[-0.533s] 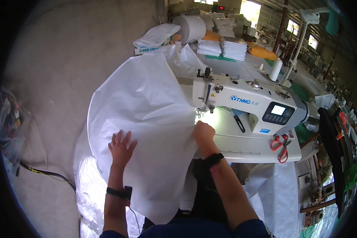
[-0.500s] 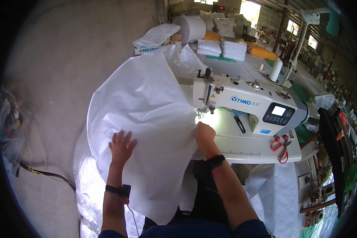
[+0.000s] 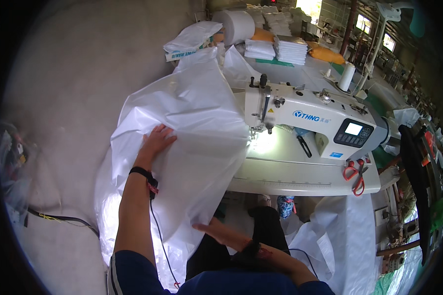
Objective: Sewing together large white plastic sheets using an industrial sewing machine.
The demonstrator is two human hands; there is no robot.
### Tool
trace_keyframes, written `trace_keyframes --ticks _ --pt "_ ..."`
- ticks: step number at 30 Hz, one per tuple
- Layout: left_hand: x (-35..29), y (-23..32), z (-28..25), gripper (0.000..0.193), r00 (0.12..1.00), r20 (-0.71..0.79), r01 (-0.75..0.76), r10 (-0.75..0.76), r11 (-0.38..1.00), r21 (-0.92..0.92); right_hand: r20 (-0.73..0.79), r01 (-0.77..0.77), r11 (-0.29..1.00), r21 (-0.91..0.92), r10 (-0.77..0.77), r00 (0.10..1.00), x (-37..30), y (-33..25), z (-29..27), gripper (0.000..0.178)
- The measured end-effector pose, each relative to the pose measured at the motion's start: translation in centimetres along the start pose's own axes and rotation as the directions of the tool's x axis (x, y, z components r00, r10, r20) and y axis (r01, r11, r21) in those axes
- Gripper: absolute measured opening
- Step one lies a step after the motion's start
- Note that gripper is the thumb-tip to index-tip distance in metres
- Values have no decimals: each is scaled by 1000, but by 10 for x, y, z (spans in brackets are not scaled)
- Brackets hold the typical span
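Note:
A large white plastic-like sheet [image 3: 197, 147] drapes over the left end of the sewing machine table, hanging down toward my lap. Its right edge lies by the needle area of a white sewing machine [image 3: 300, 110], whose lamp is lit. My left hand [image 3: 160, 141] rests on the sheet, fingers stretched out over its creased surface. Low at the sheet's near right edge, above my lap, is my right hand [image 3: 216, 231], seen side-on. One fingertip or thumb overlaps the sheet; the other fingers are hard to make out, so a grip cannot be confirmed.
Red-handled scissors [image 3: 358, 174] and a black slim tool [image 3: 304, 146] lie on the machine table [image 3: 280, 177]. A thread cone [image 3: 347, 77] stands behind the machine. Folded white stacks [image 3: 290, 50] and a big white roll [image 3: 236, 27] sit farther back. A black cable [image 3: 64, 216] crosses the floor.
My right hand has left the needle area and come down toward my lap. My left hand has slid up and slightly right on the sheet, which is now more creased at its upper left.

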State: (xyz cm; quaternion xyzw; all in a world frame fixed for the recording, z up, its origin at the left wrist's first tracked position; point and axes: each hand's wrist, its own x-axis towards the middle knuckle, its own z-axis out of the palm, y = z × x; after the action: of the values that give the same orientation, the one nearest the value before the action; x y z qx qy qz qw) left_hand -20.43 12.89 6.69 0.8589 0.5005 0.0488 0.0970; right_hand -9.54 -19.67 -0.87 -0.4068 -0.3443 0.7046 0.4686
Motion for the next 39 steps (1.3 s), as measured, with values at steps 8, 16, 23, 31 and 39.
trace_keyframes --ticks 8,16,23,31,39 --pt "-20 7 -9 48 996 82 0 -16 981 196 303 -341 936 -82 350 886 -88 19 -3 41" --pt "-250 141 15 56 786 -459 -427 415 901 83 44 -358 866 348 367 929 -117 71 -13 40" --pt "-310 79 26 32 695 -700 -52 165 982 181 -292 -603 610 -513 537 792 -123 50 -32 41" --pt "-334 70 -61 15 745 -630 -208 219 974 93 -164 111 994 11 -107 981 -71 -63 -37 27" --pt "-331 98 -108 9 691 -685 -154 232 973 174 -470 328 891 314 -154 869 21 -71 -34 20"
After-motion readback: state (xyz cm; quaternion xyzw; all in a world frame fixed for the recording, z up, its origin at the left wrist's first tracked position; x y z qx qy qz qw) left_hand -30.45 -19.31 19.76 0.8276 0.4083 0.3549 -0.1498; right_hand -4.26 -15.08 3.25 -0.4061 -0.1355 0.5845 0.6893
